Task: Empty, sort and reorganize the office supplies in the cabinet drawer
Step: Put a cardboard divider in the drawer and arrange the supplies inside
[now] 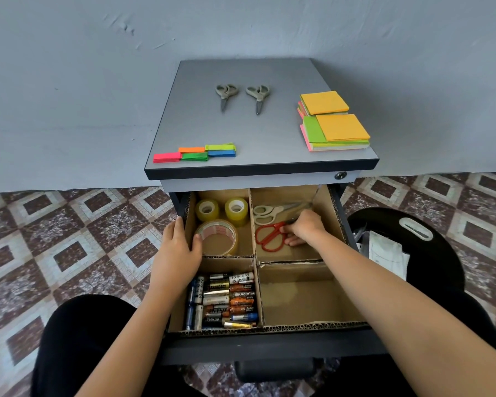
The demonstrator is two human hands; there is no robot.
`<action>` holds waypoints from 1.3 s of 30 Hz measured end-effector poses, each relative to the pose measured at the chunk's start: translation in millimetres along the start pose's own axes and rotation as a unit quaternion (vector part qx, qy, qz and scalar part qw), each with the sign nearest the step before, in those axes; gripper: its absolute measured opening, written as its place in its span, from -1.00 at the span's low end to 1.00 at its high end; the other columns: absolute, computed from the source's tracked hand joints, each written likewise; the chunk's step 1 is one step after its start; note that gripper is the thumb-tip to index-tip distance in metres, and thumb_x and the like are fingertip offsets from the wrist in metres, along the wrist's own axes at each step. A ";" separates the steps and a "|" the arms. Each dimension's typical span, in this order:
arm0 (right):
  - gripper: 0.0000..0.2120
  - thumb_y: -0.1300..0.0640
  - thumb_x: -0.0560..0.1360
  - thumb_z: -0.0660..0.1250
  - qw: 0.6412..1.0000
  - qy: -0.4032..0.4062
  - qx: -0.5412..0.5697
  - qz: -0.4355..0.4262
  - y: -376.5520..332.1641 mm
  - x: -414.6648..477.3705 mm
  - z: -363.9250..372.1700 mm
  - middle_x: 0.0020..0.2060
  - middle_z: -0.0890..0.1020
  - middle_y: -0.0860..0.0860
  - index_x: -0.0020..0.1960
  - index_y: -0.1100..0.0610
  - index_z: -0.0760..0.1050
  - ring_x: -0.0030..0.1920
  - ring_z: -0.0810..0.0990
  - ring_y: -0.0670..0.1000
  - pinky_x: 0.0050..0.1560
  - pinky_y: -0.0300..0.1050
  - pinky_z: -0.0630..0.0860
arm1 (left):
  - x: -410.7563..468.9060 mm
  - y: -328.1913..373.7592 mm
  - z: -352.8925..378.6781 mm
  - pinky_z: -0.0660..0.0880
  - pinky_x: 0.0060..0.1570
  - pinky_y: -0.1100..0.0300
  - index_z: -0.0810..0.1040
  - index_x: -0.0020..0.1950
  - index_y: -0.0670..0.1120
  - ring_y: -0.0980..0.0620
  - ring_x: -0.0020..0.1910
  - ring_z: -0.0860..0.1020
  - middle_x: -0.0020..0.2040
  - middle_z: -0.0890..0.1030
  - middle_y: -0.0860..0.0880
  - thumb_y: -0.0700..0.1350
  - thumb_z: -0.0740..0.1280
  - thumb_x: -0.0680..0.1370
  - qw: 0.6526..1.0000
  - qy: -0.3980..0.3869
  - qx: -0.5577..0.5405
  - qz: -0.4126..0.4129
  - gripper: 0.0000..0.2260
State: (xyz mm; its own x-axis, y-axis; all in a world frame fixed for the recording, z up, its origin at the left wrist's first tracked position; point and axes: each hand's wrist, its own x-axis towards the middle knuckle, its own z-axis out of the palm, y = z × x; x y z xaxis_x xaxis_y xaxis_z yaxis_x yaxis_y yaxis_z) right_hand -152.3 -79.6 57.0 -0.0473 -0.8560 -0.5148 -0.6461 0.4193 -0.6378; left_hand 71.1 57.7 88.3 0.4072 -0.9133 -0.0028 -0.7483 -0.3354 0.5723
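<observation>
Scissors: red pair [269,235] lying in the far-right compartment of the drawer [272,343], just beside a white pair [267,212]. Best lifted by the shut blades, kept clear of the white pair, with the drawer steadied. Right hand [305,228] reaches in palm down, fingers curled round the red pair. Left hand [181,245] clasps the drawer's left wall, thumb inside.

Two grey scissors [226,94], one white scissors [272,211], one red scissors [276,227]: four altogether. Three tape rolls [241,216]. Two note stacks [342,127]. Five flag pads [166,157]. Batteries [226,299]: too packed to count.
</observation>
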 end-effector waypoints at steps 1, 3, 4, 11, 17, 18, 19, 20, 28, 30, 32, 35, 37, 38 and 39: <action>-0.80 0.18 0.47 0.42 1.000 -0.003 0.004 0.004 0.0 -0.1 -0.5 -0.36 0.64 0.17 -0.26 0.27 0.50 -0.49 0.59 -0.03 -0.43 -0.26 0.57 | 0.1 0.0 0.3 0.30 0.32 0.04 0.09 0.53 -0.20 -0.10 0.47 0.19 0.52 0.13 -0.17 -0.04 0.17 0.62 1.000 0.000 -0.001 0.001 -0.46; -0.81 0.17 0.46 0.42 1.000 -0.008 0.010 0.009 -0.3 -0.4 -1.4 -0.33 0.65 0.18 -0.22 0.29 0.51 -0.50 0.59 -0.03 -0.43 -0.26 0.57 | 0.0 0.0 0.5 0.30 0.32 0.05 0.08 0.53 -0.20 -0.10 0.47 0.19 0.52 0.14 -0.17 -0.04 0.17 0.62 1.000 0.001 -0.004 0.002 -0.46; -0.81 0.17 0.46 0.42 1.000 -0.012 0.014 0.010 -0.4 -0.9 -1.6 -0.33 0.65 0.18 -0.20 0.30 0.52 -0.50 0.59 -0.03 -0.42 -0.25 0.57 | -0.1 0.0 0.4 0.30 0.31 0.04 0.08 0.53 -0.19 -0.11 0.47 0.19 0.52 0.13 -0.17 -0.04 0.17 0.62 1.000 0.001 -0.004 0.002 -0.46; -0.74 0.24 0.48 0.39 0.999 -0.015 0.049 -0.012 2.0 -10.6 -11.9 -0.11 0.66 0.28 0.10 0.37 0.48 -0.32 0.63 0.08 -0.20 -0.09 0.63 | 0.4 -1.1 -0.5 0.32 0.28 0.03 0.10 0.52 -0.18 -0.12 0.43 0.25 0.50 0.16 -0.16 -0.03 0.17 0.62 1.000 0.003 -0.029 -0.004 -0.47; -0.44 0.20 0.51 0.36 0.994 -0.009 0.052 -0.091 -2.2 -31.2 -26.5 0.13 0.58 0.28 0.44 0.23 0.25 -0.15 0.65 0.08 -0.19 -0.13 0.60 | 0.3 -4.1 -1.7 0.31 0.27 -0.04 0.34 0.41 -0.20 -0.20 0.36 0.29 0.38 0.30 -0.22 -0.13 0.24 0.58 0.997 0.066 -0.032 0.036 -0.60; -0.48 0.18 0.51 0.37 0.993 -0.005 0.046 -0.104 -3.9 -35.1 -28.6 0.11 0.59 0.25 0.41 0.21 0.29 -0.16 0.65 0.06 -0.18 -0.13 0.61 | 0.2 -4.8 -1.6 0.31 0.27 -0.08 0.39 0.37 -0.20 -0.23 0.34 0.29 0.36 0.32 -0.23 -0.15 0.25 0.57 0.995 0.078 -0.023 0.051 -0.63; -0.51 0.17 0.51 0.37 0.992 -0.001 0.039 -0.119 -6.1 -40.1 -31.1 0.08 0.60 0.22 0.40 0.20 0.33 -0.16 0.65 0.03 -0.15 -0.12 0.62 | -0.4 -4.1 -2.7 0.31 0.27 -0.11 0.43 0.34 -0.20 -0.25 0.33 0.30 0.34 0.34 -0.24 -0.16 0.27 0.56 0.994 0.090 -0.018 0.067 -0.65; -0.54 0.15 0.51 0.36 0.990 0.003 0.031 -0.135 -8.8 -45.9 -33.6 0.05 0.60 0.18 0.37 0.19 0.36 -0.15 0.65 0.02 -0.13 -0.11 0.62 | -0.9 -2.1 -3.8 0.32 0.27 -0.13 0.45 0.32 -0.20 -0.26 0.31 0.32 0.32 0.36 -0.25 -0.18 0.28 0.56 0.991 0.099 -0.019 0.082 -0.66; -0.70 0.04 0.52 0.33 0.952 0.066 -0.030 -0.298 -53.9 -96.8 -62.2 0.02 0.63 0.03 0.22 0.08 0.50 0.01 0.61 0.00 0.10 0.05 0.56 | 13.6 50.4 -37.2 0.34 0.19 0.04 0.49 0.28 -0.19 -0.18 0.22 0.38 0.21 0.45 -0.20 -0.21 0.33 0.53 0.959 0.185 -0.040 0.210 -0.68; -0.72 0.05 0.50 0.35 0.944 0.084 -0.008 -0.318 -71.0 -102.3 -71.0 -0.04 0.64 0.04 0.18 0.09 0.53 0.00 0.61 0.01 0.10 0.06 0.56 | 27.0 66.0 -48.7 0.35 0.18 0.03 0.50 0.26 -0.20 -0.20 0.20 0.39 0.20 0.45 -0.22 -0.21 0.33 0.52 0.950 0.204 -0.038 0.233 -0.69; -0.74 0.05 0.49 0.37 0.935 0.106 0.010 -0.338 -89.3 -104.6 -79.3 -0.05 0.65 0.06 0.15 0.10 0.55 0.00 0.61 0.03 0.08 0.09 0.56 | 43.8 82.7 -60.6 0.37 0.17 -0.01 0.50 0.26 -0.18 -0.20 0.19 0.38 0.21 0.44 -0.21 -0.20 0.32 0.53 0.947 0.207 -0.035 0.241 -0.70; -0.72 0.05 0.49 0.37 0.925 0.132 0.021 -0.357 -115.7 -103.7 -91.1 0.01 0.64 0.09 0.15 0.13 0.55 0.02 0.61 0.04 0.04 0.10 0.58 | 72.5 107.8 -75.2 0.35 0.20 0.02 0.46 0.31 -0.14 -0.19 0.23 0.34 0.25 0.42 -0.19 -0.15 0.27 0.56 0.950 0.203 -0.018 0.236 -0.68; -0.72 0.07 0.50 0.36 0.921 0.143 0.025 -0.363 -132.7 -99.6 -97.9 0.05 0.63 0.11 0.16 0.17 0.55 0.04 0.61 0.07 0.06 0.11 0.57 | 94.0 121.7 -82.0 0.32 0.22 0.03 0.45 0.33 -0.14 -0.20 0.24 0.35 0.26 0.42 -0.20 -0.14 0.26 0.57 0.951 0.201 0.003 0.235 -0.67; -0.72 0.08 0.50 0.36 0.919 0.148 0.022 -0.364 -140.4 -96.8 -100.2 0.05 0.62 0.13 0.16 0.19 0.55 0.05 0.60 0.09 0.08 0.11 0.55 | 104.5 127.2 -83.7 0.32 0.23 0.03 0.44 0.34 -0.14 -0.21 0.24 0.35 0.27 0.42 -0.20 -0.13 0.25 0.57 0.953 0.193 0.019 0.233 -0.66; -0.73 0.09 0.50 0.36 0.918 0.154 0.018 -0.365 -149.5 -93.2 -102.4 0.05 0.62 0.13 0.14 0.21 0.55 0.05 0.60 0.10 0.09 0.12 0.54 | 115.5 132.4 -85.6 0.32 0.23 0.03 0.43 0.35 -0.14 -0.21 0.25 0.34 0.28 0.41 -0.20 -0.12 0.24 0.57 0.955 0.184 0.039 0.230 -0.65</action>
State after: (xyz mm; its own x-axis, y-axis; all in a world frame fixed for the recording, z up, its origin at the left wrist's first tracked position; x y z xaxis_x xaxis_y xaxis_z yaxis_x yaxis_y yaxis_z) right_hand -129.4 -93.5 259.0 0.1715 -0.9554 0.2405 -0.5665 -0.2953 -0.7694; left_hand 63.8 -72.4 233.9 0.1718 -0.8305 0.5299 -0.9232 0.0520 0.3808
